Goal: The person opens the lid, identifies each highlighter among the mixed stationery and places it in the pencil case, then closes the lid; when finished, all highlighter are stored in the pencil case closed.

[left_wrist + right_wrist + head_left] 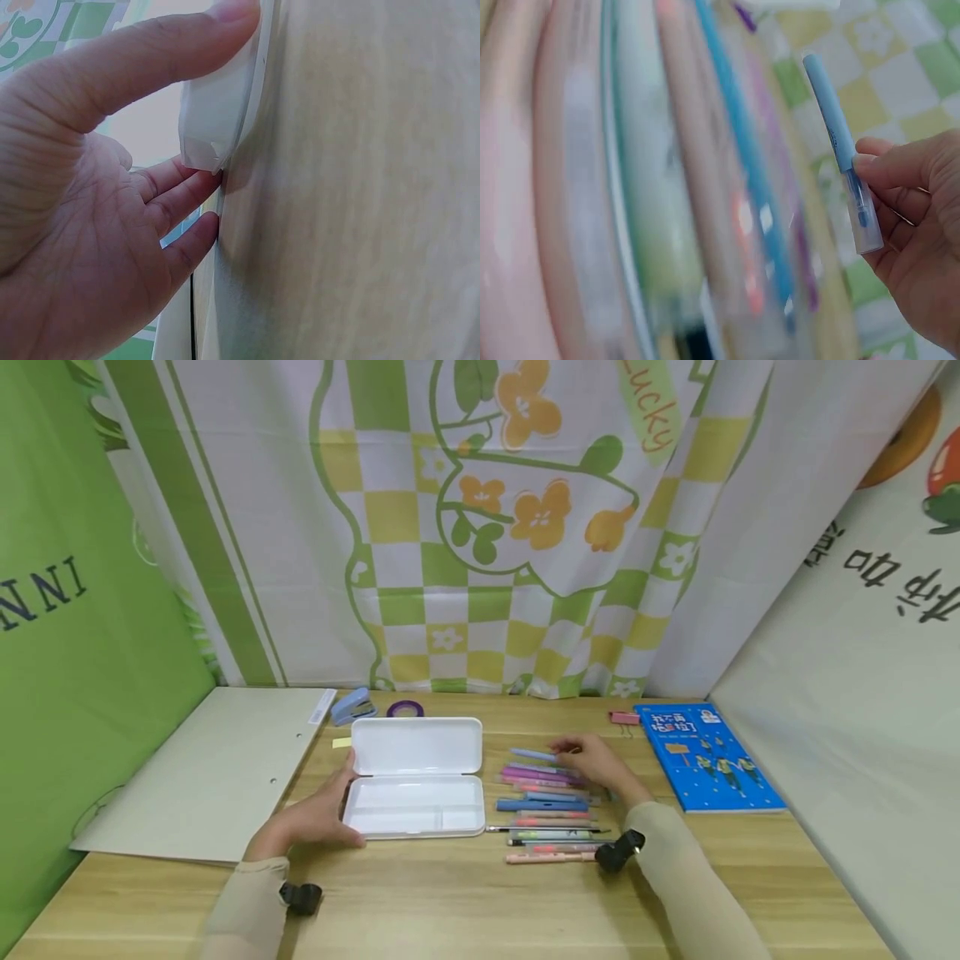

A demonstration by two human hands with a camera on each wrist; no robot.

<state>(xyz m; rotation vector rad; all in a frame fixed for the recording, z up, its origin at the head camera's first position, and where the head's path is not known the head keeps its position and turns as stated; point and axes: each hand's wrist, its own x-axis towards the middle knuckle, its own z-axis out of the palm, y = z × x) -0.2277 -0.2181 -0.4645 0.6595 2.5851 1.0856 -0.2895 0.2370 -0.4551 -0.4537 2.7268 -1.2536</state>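
Observation:
A white pencil case [417,747] lies with its lid folded back, its bare compartments facing up. My left hand [318,812] holds it by the left side, thumb at the front corner and fingers farther back. The case's pale edge [214,116] shows between thumb and fingers in the left wrist view. To the right, my right hand [600,764] pinches a light blue pen [826,112] with a clear cap, between thumb and fingers. Under that hand runs a column of pens and markers, among them a blue pen [543,806] and a pink pen [547,858].
A blue book [712,760] lies at right, near a pink binder clip [623,717]. Behind the case are a blue stapler [352,706] and a purple tape roll [405,709]. A large pale board [202,768] covers the table's left side. Curtains rise along the back.

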